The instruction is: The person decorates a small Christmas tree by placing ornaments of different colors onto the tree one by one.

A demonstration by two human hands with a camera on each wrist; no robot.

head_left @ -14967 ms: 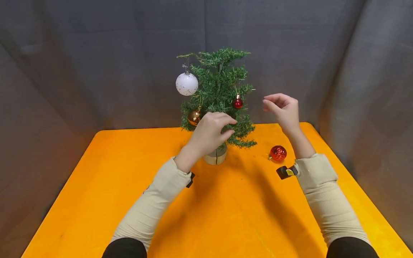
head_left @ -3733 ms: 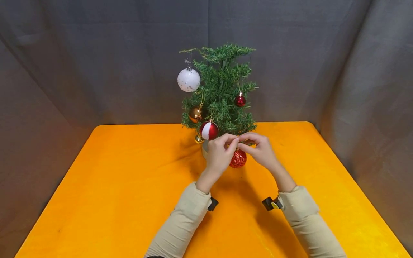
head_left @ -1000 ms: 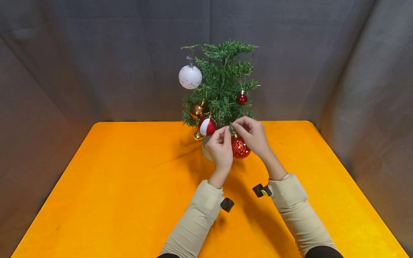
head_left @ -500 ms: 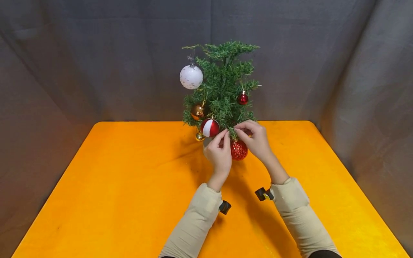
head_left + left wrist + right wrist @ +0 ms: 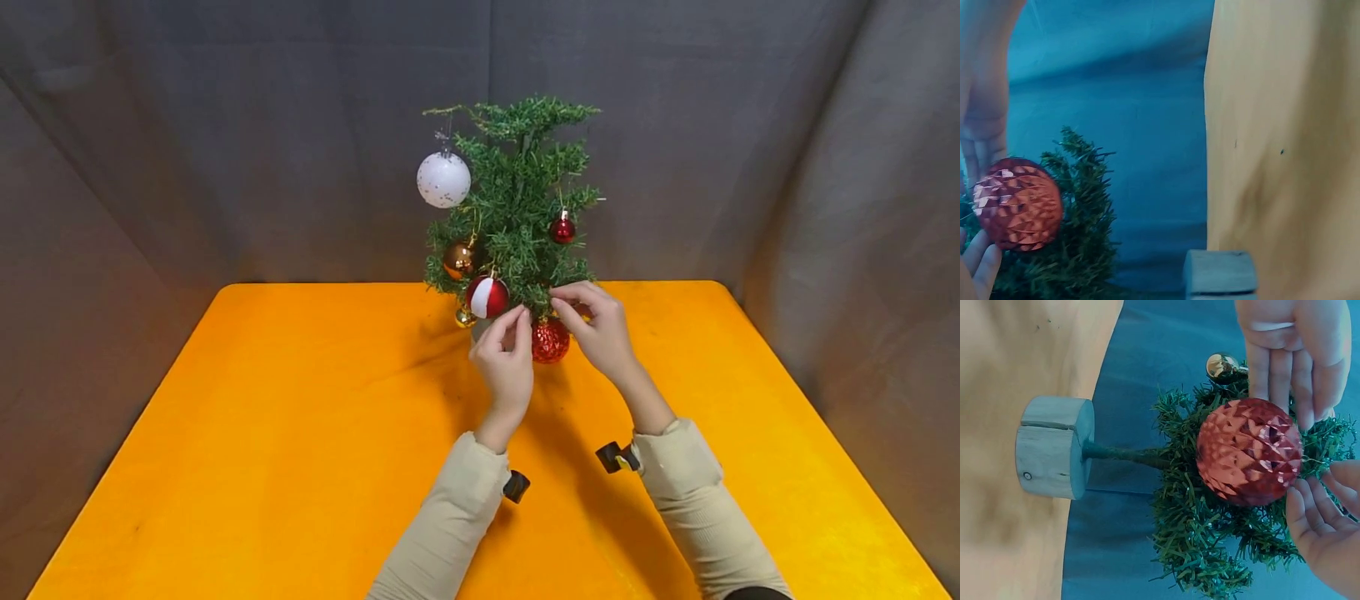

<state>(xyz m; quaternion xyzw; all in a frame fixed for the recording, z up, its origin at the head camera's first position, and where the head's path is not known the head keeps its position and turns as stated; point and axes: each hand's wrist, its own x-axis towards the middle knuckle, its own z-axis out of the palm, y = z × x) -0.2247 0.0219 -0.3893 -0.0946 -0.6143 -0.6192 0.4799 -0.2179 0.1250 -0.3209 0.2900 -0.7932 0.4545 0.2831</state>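
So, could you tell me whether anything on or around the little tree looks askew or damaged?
Nothing stands out. The tree stands upright on its wooden base, the baubles hang intact, and both hands work at the faceted red bauble on a low branch.

Nothing to read here: no word, label, brand, number or sign showed in any of the three views. The baubles on the little tree [image 5: 517,208] carried only plain colour and facets, the wooden base [image 5: 1054,447] was bare, and the orange desk [image 5: 262,433] and grey backdrop bore no print.
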